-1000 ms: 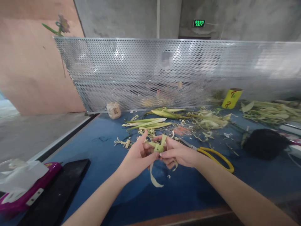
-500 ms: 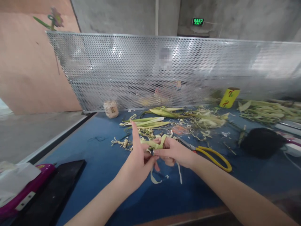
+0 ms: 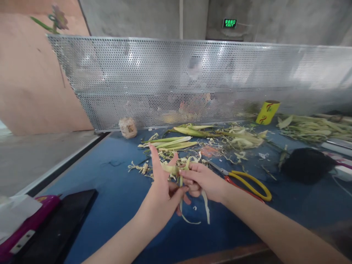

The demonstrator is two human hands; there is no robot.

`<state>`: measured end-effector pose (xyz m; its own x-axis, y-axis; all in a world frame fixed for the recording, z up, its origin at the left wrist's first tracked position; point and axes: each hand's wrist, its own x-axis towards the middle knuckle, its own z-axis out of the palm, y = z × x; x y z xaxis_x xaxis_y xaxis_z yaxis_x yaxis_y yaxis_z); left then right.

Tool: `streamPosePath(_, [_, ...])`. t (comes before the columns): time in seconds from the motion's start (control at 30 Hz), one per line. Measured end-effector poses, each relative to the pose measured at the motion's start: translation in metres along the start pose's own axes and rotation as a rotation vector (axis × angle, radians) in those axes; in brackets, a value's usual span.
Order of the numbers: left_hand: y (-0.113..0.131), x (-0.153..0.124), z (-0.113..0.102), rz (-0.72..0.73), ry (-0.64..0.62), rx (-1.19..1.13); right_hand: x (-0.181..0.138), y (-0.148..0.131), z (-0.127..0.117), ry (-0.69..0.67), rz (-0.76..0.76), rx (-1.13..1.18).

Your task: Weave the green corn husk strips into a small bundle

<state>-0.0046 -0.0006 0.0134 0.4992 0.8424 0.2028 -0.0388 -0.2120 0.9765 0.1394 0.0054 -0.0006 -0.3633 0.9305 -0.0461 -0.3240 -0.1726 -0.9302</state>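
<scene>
Both my hands meet over the blue table [image 3: 115, 190], working a pale green leaf strip [image 3: 176, 169]. My left hand [image 3: 162, 192] has the strip looped round its raised fingers, index finger pointing up, thumb pinching below. My right hand [image 3: 202, 179] pinches the strip close beside the left hand, fingers curled. Loose strip ends [image 3: 205, 209] hang down beneath both hands towards the table.
Yellow-handled scissors [image 3: 249, 183] lie just right of my hands. Leaf stalks and scraps [image 3: 209, 137] litter the table behind. A black bundle [image 3: 308, 165], a yellow cup [image 3: 267, 113], a twine roll [image 3: 127, 127], a perforated metal screen [image 3: 192, 80], and a black tray [image 3: 57, 227] at left.
My left fingers have lifted and spread upward with the strip wound round them. The right hand has pulled the strip ends lower, and they hang longer beneath the hands.
</scene>
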Motion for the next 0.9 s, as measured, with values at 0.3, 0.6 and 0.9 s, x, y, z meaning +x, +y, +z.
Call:
streamPosePath(0.3, [0.003,-0.004,0.006,0.018,0.098,0.023,-0.004,-0.008,-0.005,0.026,-0.025,0.074])
streamPosePath(0.6, [0.004,0.003,-0.009,0.083,0.242,0.203,-0.006,-0.01,-0.001,0.102,-0.1,-0.015])
streamPosePath(0.9, [0.006,0.007,-0.016,0.163,0.277,0.204,-0.002,-0.008,-0.004,0.196,-0.146,0.039])
